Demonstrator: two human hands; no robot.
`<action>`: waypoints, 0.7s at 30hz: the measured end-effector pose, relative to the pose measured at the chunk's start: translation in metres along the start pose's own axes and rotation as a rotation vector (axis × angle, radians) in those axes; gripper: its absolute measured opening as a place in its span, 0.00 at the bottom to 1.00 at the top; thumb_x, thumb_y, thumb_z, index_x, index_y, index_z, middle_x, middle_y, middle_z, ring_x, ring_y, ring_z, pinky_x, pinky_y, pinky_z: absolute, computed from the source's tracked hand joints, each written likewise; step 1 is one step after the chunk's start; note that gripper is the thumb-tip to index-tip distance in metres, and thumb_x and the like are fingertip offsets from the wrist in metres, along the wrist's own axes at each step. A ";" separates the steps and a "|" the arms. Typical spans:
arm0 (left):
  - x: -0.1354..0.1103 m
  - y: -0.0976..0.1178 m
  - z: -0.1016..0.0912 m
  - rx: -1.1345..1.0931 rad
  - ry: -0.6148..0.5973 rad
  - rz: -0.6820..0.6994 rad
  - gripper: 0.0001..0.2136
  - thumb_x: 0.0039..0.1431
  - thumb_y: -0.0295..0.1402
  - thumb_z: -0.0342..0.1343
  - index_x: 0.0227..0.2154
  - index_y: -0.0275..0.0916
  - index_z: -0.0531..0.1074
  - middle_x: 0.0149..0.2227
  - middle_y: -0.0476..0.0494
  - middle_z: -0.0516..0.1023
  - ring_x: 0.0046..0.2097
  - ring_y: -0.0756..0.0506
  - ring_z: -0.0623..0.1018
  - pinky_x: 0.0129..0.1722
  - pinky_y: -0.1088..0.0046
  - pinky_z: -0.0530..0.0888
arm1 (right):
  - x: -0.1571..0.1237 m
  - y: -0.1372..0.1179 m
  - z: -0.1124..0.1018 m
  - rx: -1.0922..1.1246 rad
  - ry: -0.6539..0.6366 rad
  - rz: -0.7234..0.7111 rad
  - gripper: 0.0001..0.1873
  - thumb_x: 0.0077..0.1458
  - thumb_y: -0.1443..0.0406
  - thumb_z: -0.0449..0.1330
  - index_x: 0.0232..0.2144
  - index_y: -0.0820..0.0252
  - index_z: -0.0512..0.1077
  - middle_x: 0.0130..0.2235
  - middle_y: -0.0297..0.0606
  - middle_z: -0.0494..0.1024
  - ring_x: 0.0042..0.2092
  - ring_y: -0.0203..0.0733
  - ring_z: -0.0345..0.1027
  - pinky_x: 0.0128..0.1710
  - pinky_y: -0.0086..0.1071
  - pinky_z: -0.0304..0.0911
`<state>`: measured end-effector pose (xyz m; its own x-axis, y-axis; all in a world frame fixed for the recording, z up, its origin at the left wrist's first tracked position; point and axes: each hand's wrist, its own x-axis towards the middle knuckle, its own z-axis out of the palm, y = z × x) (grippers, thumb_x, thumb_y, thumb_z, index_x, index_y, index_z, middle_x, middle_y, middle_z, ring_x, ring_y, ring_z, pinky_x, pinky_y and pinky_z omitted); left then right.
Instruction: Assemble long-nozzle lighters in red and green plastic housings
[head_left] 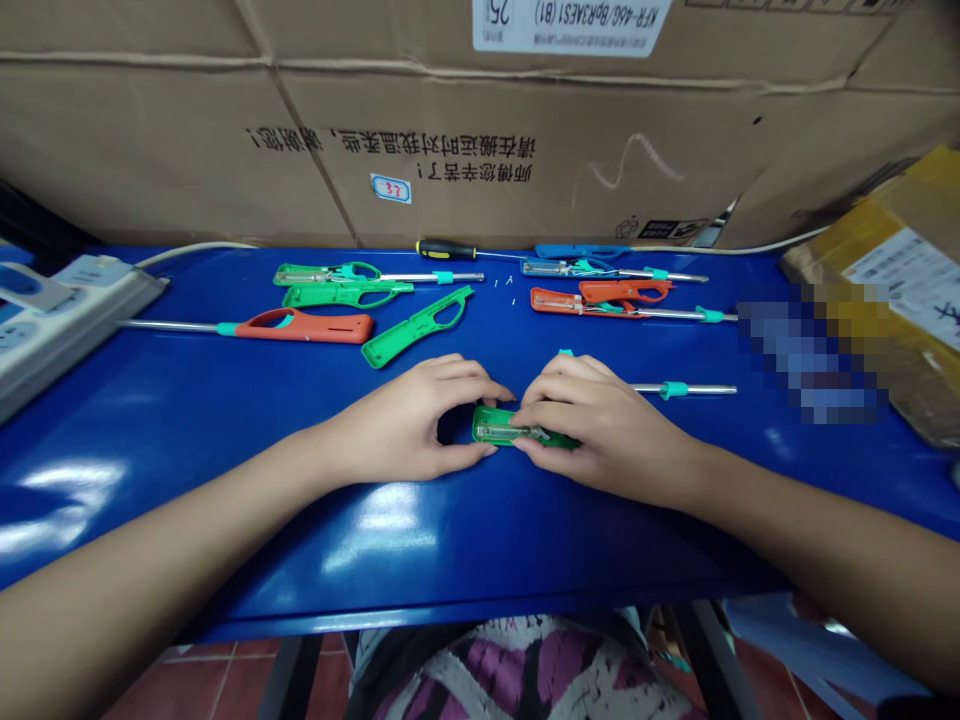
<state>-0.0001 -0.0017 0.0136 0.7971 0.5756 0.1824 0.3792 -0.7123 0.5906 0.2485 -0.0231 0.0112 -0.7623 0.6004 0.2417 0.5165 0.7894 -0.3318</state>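
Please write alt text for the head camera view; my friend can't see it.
A person's right hand holds an open green lighter at a blue table, the left hand curved around its end. Beyond are more lighters, a screwdriver and a cardboard box.

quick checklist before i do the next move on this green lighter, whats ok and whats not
1. Right hand on the open green shell: ok, fingers gripping it.
2. Left hand steadying the shell's left end: cannot tell, fingers curve around it but firm contact is unclear.
3. Clear tube inside the shell: ok, visible there.
4. Parts under the right fingers seated: cannot tell, hidden.
5. Screwdriver in hand: not ok, it lies by the cardboard box.
6. Small pale bits gathered up: not ok, scattered on the table.
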 end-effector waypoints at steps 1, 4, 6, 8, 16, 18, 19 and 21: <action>0.000 0.000 0.000 0.001 0.000 0.002 0.16 0.61 0.32 0.63 0.51 0.36 0.73 0.46 0.43 0.78 0.48 0.45 0.75 0.52 0.66 0.70 | 0.000 0.000 0.000 -0.002 -0.003 -0.001 0.09 0.65 0.62 0.59 0.41 0.59 0.78 0.42 0.39 0.79 0.45 0.45 0.67 0.46 0.41 0.58; 0.000 0.000 0.001 0.003 0.003 0.007 0.16 0.61 0.34 0.63 0.51 0.37 0.73 0.46 0.43 0.77 0.48 0.44 0.75 0.52 0.66 0.70 | 0.001 0.001 -0.001 -0.013 -0.006 -0.015 0.10 0.66 0.62 0.58 0.41 0.59 0.79 0.42 0.39 0.79 0.45 0.45 0.66 0.46 0.41 0.57; 0.000 0.000 0.001 0.008 0.004 0.007 0.14 0.62 0.34 0.62 0.50 0.38 0.74 0.46 0.43 0.77 0.47 0.44 0.75 0.51 0.66 0.70 | 0.000 0.000 -0.001 -0.019 -0.008 -0.020 0.10 0.66 0.62 0.58 0.41 0.59 0.79 0.42 0.39 0.79 0.45 0.45 0.66 0.46 0.41 0.57; 0.001 0.001 0.002 0.016 -0.002 0.003 0.13 0.63 0.35 0.61 0.49 0.38 0.75 0.44 0.43 0.77 0.46 0.44 0.75 0.51 0.65 0.70 | 0.000 -0.001 -0.001 -0.026 -0.012 -0.022 0.10 0.66 0.62 0.58 0.41 0.59 0.79 0.42 0.39 0.78 0.45 0.45 0.66 0.46 0.41 0.57; -0.002 0.001 -0.003 0.061 -0.026 -0.002 0.11 0.63 0.33 0.60 0.48 0.40 0.76 0.45 0.45 0.77 0.47 0.45 0.75 0.51 0.65 0.70 | -0.003 0.010 -0.026 -0.060 0.064 0.056 0.08 0.63 0.63 0.60 0.42 0.58 0.78 0.44 0.40 0.77 0.47 0.45 0.68 0.49 0.41 0.59; -0.003 0.002 -0.005 0.095 -0.029 -0.009 0.12 0.61 0.34 0.61 0.47 0.41 0.76 0.45 0.46 0.77 0.47 0.44 0.75 0.52 0.64 0.70 | -0.007 0.020 -0.040 -0.139 0.055 0.111 0.07 0.62 0.63 0.60 0.39 0.59 0.77 0.43 0.42 0.77 0.48 0.48 0.68 0.49 0.43 0.60; -0.003 0.003 -0.006 0.110 -0.025 -0.014 0.12 0.60 0.34 0.62 0.47 0.42 0.76 0.45 0.46 0.77 0.48 0.44 0.75 0.52 0.63 0.70 | -0.009 0.026 -0.047 -0.173 0.023 0.139 0.06 0.62 0.63 0.61 0.37 0.59 0.77 0.43 0.42 0.77 0.47 0.49 0.68 0.49 0.43 0.60; -0.002 0.006 -0.005 0.122 -0.010 -0.029 0.13 0.59 0.34 0.62 0.48 0.42 0.75 0.46 0.45 0.76 0.49 0.43 0.75 0.52 0.63 0.70 | -0.013 0.035 -0.059 -0.202 -0.034 0.171 0.06 0.61 0.63 0.61 0.36 0.59 0.75 0.42 0.42 0.77 0.45 0.49 0.70 0.48 0.44 0.62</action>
<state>-0.0021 -0.0053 0.0210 0.7894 0.5932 0.1578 0.4564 -0.7391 0.4954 0.2994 0.0039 0.0505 -0.6682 0.7252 0.1661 0.7035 0.6885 -0.1760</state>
